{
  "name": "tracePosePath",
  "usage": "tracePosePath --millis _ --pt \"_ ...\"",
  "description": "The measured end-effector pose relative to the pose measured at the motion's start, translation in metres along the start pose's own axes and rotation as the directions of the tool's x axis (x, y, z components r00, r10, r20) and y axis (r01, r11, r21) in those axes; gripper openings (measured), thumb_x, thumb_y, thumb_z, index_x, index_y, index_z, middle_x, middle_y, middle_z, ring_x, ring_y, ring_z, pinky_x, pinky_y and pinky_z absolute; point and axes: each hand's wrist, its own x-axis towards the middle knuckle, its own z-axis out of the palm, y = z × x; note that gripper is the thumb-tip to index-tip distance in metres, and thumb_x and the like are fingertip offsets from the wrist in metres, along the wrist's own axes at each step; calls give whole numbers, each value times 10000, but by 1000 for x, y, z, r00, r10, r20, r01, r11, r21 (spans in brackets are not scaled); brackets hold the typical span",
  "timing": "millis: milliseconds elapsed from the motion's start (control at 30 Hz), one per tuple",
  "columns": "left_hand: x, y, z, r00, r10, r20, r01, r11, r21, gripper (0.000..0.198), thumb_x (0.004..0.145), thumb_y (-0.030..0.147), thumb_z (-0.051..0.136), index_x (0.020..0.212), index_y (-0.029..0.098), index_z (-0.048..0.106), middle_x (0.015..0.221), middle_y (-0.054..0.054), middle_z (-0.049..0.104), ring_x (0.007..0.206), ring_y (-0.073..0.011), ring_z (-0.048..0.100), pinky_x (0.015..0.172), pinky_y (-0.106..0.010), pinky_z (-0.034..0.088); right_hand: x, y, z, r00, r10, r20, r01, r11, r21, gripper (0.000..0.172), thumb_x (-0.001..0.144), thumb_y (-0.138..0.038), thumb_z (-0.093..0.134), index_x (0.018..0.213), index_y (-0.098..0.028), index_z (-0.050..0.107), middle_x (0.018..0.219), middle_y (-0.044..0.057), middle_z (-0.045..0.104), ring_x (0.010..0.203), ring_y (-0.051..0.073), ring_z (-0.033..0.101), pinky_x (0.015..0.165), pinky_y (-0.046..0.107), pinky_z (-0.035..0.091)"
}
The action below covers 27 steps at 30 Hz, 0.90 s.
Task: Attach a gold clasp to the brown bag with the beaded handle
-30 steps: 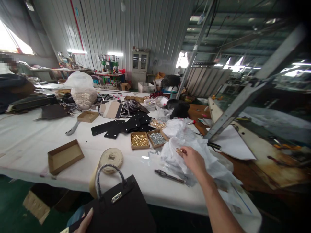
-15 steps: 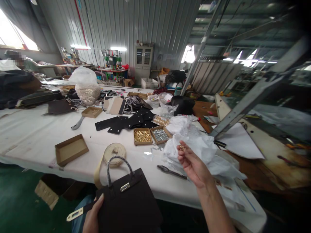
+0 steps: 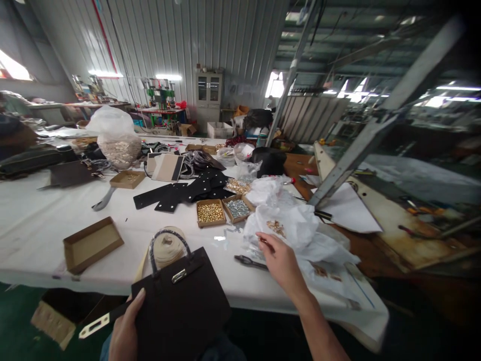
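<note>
The dark brown handbag (image 3: pixel 184 306) tilts before the table's (image 3: pixel 33 215) edge, its plastic-wrapped handle (image 3: pixel 166 231) raised. Small gold-coloured fittings (image 3: pixel 276 228) lie loosely clustered on white plastic (image 3: pixel 302 220).

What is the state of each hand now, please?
Left hand: closed on the handbag.
Right hand: partly closed beside the plastic; whether it holds a small piece cannot be told.

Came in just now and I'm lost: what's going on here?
A person's left hand grips a dark handbag by its edge. Their right hand is beside small gold-coloured pieces lying on crumpled white plastic; whether it holds one is hard to tell. Farther back, two filled boxes stand side by side.
</note>
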Motion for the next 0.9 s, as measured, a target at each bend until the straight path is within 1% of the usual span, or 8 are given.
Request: tracePosePath --millis 67,133,267,367,567,633,767,900 --pt "0 12 10 993 -117 10 117 992 -48 591 1007 515 831 1479 165 767 1220 -163 855 1154 -421 840 980 -521 722 2 13 -13 996 -57 -64 44 981 -189 451 1117 -444 569 1426 -210 798 1335 152 814 1229 382 779 1128 587 613" --pt "3 21 18 992 -126 9 126 992 -21 552 1006 476 831 1431 125 795 1174 -170 859 1085 -410 851 914 -487 732 11 24 -30 987 -53 -151 5 953 -301 501 1094 -451 557 1450 -173 773 1269 174 830 1137 398 806 1038 584 633" --pt "10 28 33 1000 18 11 -19 998 59 509 1014 460 807 1353 82 818 1166 -175 857 1079 -396 847 1000 -501 716 44 32 -62 960 -115 -254 15 931 -363 442 1063 -480 630 1331 -175 804 1172 151 845 1000 368 822 938 516 636" --pt "11 27 45 990 137 37 -139 987 82 509 1006 483 818 1343 102 821 1240 -161 849 1231 -395 813 1149 -510 659 69 31 -75 924 -216 -316 85 921 -381 378 1102 -436 614 1311 -186 806 1228 148 841 1082 360 816 979 487 627" --pt "10 29 61 964 230 137 -239 969 57 540 920 499 891 1298 119 821 1182 -157 849 1248 -424 801 1132 -540 666 94 59 -74 993 -109 -51 76 895 -440 369 1077 -216 609 1378 -171 817 1317 140 839 1171 331 810 1067 424 605" --pt "13 30 61 965 224 134 -234 970 65 537 909 500 901 1285 126 817 1190 -154 848 1252 -422 799 1109 -532 675 97 70 -72 997 -64 -33 36 842 -538 400 1070 -153 595 1408 -139 809 1395 165 805 1262 339 771 1115 412 569" --pt "20 30 61 972 199 128 -210 975 78 528 891 519 907 1229 122 818 1161 -155 847 1223 -431 804 1042 -532 694 103 80 -66 994 109 26 -55 682 -729 279 1101 -256 697 1316 -189 860 1280 189 790 1159 360 756 883 391 526" --pt "22 30 64 956 260 137 -271 960 68 528 875 518 910 1225 132 821 1096 -139 845 1211 -433 804 1026 -532 696 105 84 -61 985 174 3 -117 677 -727 176 1108 -344 734 1073 -245 875 1130 122 816 1032 313 758 744 360 425"
